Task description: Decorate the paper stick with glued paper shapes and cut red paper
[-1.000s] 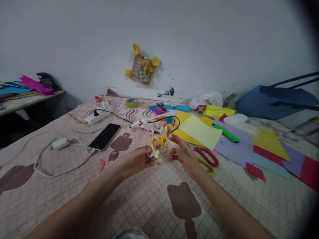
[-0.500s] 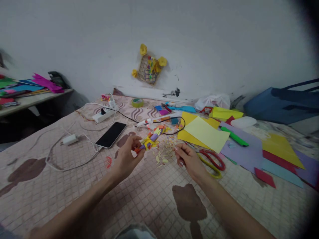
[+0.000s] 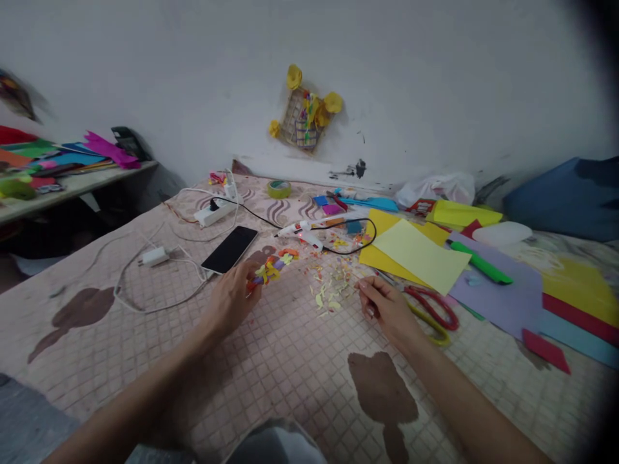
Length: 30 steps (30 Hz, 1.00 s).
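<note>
The left hand (image 3: 232, 298) pinches a paper craft (image 3: 269, 269); the right hand (image 3: 387, 309), loosely curled, rests beside the scissors (image 3: 430, 310).

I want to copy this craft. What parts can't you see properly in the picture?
- Head view: the paper craft in the left hand is small and blurred; its shape is unclear.
- The right hand has curled fingers; whether they pinch anything is hidden.
- The shelf papers are blurred at the left edge.
- The blue bag fades into the dark right edge.
</note>
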{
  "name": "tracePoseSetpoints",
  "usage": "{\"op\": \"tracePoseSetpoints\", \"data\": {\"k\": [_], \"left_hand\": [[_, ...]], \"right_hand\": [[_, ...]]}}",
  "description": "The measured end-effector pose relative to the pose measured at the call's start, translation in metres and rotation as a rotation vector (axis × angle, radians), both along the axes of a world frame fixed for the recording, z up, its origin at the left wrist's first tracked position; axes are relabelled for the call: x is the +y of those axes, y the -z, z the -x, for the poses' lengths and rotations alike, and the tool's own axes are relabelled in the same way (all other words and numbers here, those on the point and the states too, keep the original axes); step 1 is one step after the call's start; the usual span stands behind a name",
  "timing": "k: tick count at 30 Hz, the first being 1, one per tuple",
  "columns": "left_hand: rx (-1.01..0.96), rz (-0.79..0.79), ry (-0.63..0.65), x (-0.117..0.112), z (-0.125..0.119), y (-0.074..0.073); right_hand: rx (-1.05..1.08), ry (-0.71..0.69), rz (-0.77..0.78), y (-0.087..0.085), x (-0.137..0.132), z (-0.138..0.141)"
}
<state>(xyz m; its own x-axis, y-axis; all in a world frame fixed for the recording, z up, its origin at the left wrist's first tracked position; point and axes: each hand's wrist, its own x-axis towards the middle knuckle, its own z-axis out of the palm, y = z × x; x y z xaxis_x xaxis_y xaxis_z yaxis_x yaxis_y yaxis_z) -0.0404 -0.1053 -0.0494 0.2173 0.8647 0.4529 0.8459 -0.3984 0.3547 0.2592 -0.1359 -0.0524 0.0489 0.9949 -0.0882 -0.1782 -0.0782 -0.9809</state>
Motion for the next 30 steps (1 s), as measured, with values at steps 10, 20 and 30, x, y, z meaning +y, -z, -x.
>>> {"op": "tracePoseSetpoints", "data": {"k": [10, 20, 30], "left_hand": [[0.009, 0.054, -0.008, 0.005, 0.006, 0.009], [0.069, -0.028, -0.064, -0.007, 0.003, -0.004], [-0.01, -0.127, 0.116, -0.013, -0.033, -0.026]], "right_hand": [[-0.009, 0.01, 0.017, 0.001, -0.001, -0.002], [-0.018, 0.033, -0.006, 0.001, 0.001, -0.012], [-0.065, 0.03, 0.001, 0.003, 0.0, -0.011]]}}
